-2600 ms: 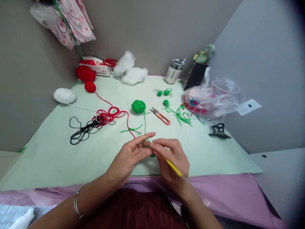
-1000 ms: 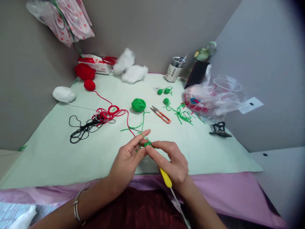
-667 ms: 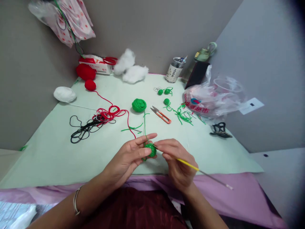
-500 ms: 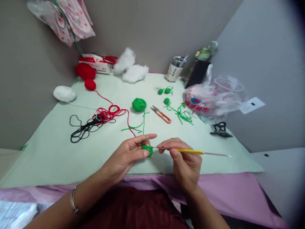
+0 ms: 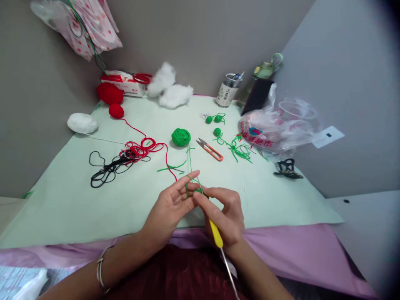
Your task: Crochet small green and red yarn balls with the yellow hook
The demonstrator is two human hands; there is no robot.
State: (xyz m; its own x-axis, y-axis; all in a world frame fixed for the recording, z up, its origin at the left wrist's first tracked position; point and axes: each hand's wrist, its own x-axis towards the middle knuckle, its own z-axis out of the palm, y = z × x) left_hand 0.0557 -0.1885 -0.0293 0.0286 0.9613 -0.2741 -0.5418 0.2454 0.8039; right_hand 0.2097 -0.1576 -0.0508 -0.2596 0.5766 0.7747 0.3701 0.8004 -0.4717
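Between the left hand (image 5: 168, 208) and right hand (image 5: 225, 210) sits green crochet work (image 5: 198, 191)

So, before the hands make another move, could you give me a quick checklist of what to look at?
1. Hook gripped by its yellow handle in the right hand: ok.
2. Green piece held up at the left hand: ok, though fingers hide most of it.
3. Green strand running from the green ball to the left hand: ok.
4. Strand caught on the hook's tip: cannot tell, too small.
5. Scissors lying apart from both hands: ok.
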